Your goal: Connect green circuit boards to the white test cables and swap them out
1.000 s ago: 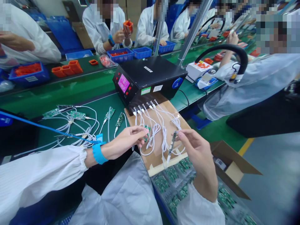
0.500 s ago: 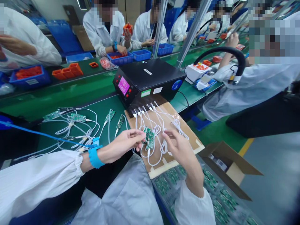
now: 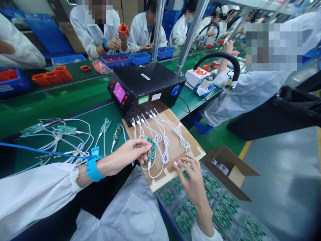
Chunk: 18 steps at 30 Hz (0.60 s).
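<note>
My left hand [image 3: 131, 152], with a blue wrist strap [image 3: 94, 169], is closed on a green circuit board [image 3: 151, 151] between thumb and fingers. A white cable is plugged into the board's lower end. Beside the front edge of the cardboard sheet [image 3: 173, 152], my right hand [image 3: 193, 177] pinches the small white plug [image 3: 176, 163] of a cable between thumb and index finger; the other fingers are spread. Several white cables [image 3: 165, 150] run from the front of a black tester box [image 3: 147, 80] with a lit pink screen [image 3: 119, 92] over the sheet.
More boards [image 3: 66, 129] with tangled white cables lie on the green table at left. Trays of boards [image 3: 218, 214] sit at lower right, near an open cardboard box [image 3: 228, 170]. Co-workers in white coats sit across the belt, with blue bins [image 3: 116, 61] and orange cases [image 3: 52, 77].
The view has shifted right. My right hand has moved toward me, to the sheet's front edge, and now pinches a white plug. My left hand still holds the board.
</note>
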{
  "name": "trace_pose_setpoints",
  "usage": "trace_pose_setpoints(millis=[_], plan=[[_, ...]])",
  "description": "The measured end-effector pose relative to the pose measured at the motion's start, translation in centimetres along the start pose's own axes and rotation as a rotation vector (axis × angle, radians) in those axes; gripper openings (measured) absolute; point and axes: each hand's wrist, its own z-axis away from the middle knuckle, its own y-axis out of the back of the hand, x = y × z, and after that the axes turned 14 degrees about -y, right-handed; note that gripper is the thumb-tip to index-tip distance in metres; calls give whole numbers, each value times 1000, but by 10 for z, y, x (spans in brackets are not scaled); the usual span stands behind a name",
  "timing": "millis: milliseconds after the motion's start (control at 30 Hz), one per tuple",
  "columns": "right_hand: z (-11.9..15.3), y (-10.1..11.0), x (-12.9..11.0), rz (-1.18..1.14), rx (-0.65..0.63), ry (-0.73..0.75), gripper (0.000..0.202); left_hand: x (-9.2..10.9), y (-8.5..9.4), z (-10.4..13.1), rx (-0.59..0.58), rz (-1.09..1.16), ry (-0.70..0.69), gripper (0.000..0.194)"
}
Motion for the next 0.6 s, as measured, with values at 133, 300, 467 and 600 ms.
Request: trace_pose_setpoints(millis=[133,300,467,600], plan=[[3,6,7,-8,13,-1,7,15,15,12,52,-102,0,35],[6,-1,23,-25,-15,71,10,50,67,51,268,-352,-42,41],[9,-12,32,-37,7,96,16,75,128,100,504,-457,-105,44],[10,-13,30,-41,35,92,16,80,145,127,570,-447,-79,40]])
